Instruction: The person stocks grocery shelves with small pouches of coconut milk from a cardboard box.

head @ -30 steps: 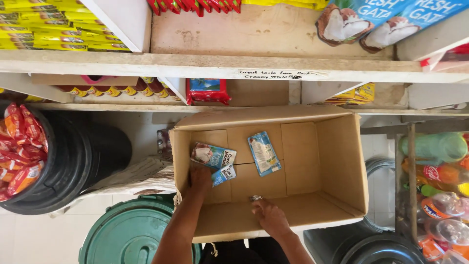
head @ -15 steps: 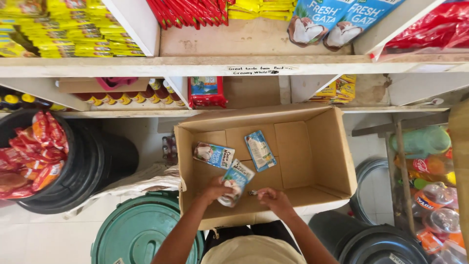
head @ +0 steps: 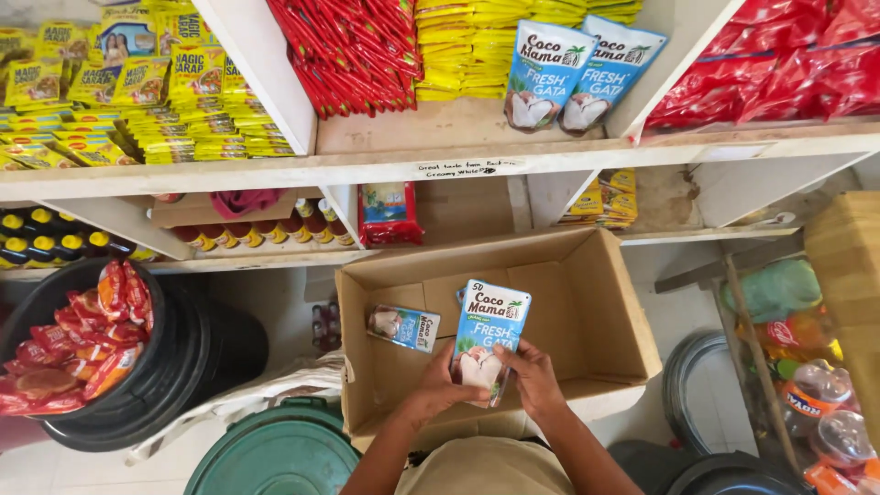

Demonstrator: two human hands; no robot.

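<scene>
Both hands meet over the open cardboard box (head: 596, 302): the left hand (head: 438, 390) and the right hand (head: 534, 378) are each closed on the lower end of a blue and white pouch (head: 488, 335), left fingers gripping its bottom left edge, right thumb and fingers pinching its bottom right edge. Held upright between them, the pouch rises just above the fingertips with its printed face toward the camera, over the box's floor. Beyond the hands, well above the box, runs a white shelf (head: 385, 165) stocked with red, yellow and blue packets. Left of the left hand stands a black tub (head: 197, 353) of red sachets, with a green lid (head: 275, 454) below it. Just left of the held pouch, a second pouch (head: 403, 326) lies flat inside the box.
</scene>
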